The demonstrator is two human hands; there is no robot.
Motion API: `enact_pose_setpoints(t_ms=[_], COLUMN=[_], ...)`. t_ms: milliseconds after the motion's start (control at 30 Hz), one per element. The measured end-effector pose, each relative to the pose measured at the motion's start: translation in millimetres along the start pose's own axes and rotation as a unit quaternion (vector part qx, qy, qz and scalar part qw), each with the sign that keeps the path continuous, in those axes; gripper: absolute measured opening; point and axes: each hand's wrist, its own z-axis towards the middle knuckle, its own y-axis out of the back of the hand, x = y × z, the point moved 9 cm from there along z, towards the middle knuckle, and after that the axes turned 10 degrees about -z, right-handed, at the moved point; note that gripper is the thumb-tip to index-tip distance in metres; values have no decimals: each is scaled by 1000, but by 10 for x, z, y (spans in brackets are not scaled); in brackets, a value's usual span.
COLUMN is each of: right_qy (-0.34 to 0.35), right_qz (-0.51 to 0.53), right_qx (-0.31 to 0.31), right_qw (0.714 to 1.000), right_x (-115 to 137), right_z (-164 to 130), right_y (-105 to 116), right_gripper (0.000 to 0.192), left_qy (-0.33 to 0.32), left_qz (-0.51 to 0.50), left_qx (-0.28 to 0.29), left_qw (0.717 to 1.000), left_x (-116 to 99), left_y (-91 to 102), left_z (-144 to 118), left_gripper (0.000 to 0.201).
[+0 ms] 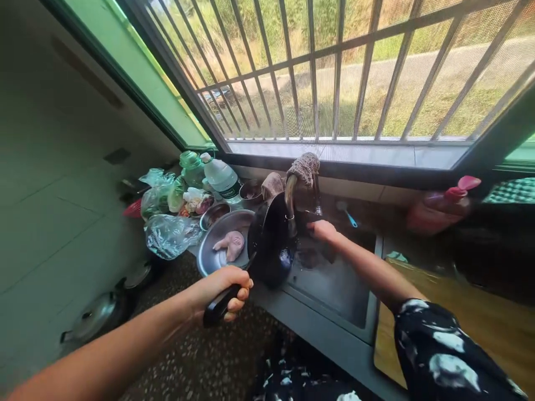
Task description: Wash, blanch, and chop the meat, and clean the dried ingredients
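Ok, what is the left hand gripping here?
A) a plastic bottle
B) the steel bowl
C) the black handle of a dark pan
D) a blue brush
C: the left hand is closed round the black handle of the pan, which is tilted over the sink edge; the right hand reaches behind it near the tap.
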Motion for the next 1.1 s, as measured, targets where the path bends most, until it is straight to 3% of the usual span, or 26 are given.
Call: enact_pose_setpoints(t_ms=[133,233,300,367,433,467,533,600,733,800,867,1000,1100], right_qy=[-45,-86,-81,-57,-33,-24,-31,-79,-171,-197,-234,-260,-260], right_qz=[17,192,382,560,665,690,707,686,541,470,424,391,321], right_qx=[-55,-100,-105,-92,-81,-76,-72,-74,-111,-146,-159,-68,-118], right_qw=[997,972,915,822,742,719,703,720,816,848,860,880,903], right_x=[-15,-102,-139,-118,-58,-16,51,68,3,-54,-118,-53,46], right_z=[-714,-1209,-1501,-1784,-2064,-2193,-2405,-2555,-2751,-2828,-2886,-2840,-2826], right_y=[-190,-395,-570,-718,-805,-842,-950,-1134,-1483,-1569,-1652,-1872,-1795], right_gripper=[26,29,37,49,58,59,55,48,46,51,54,45,41], left_qy=[27,13,10,19,26,28,31,38,51,53,58,58,40], left_qz=[7,8,21,36,36,31,20,14,17,19,19,6,-9], left_qx=[2,-20,-17,-10,-17,-22,-26,-25,-25,-27,-26,-19,-10], left_qw=[1000,1000,1000,999,999,999,999,999,998,998,998,998,999], left_x=[30,25,41,74,107,124,164,217,347,417,501,696,873], left_y=[-26,-15,-40,-75,-91,-99,-124,-158,-193,-187,-170,-83,64], left_z=[-176,-256,-292,-327,-363,-380,-411,-439,-504,-554,-619,-775,-904], left_gripper=[12,12,13,14,14,13,12,12,12,11,10,12,14])
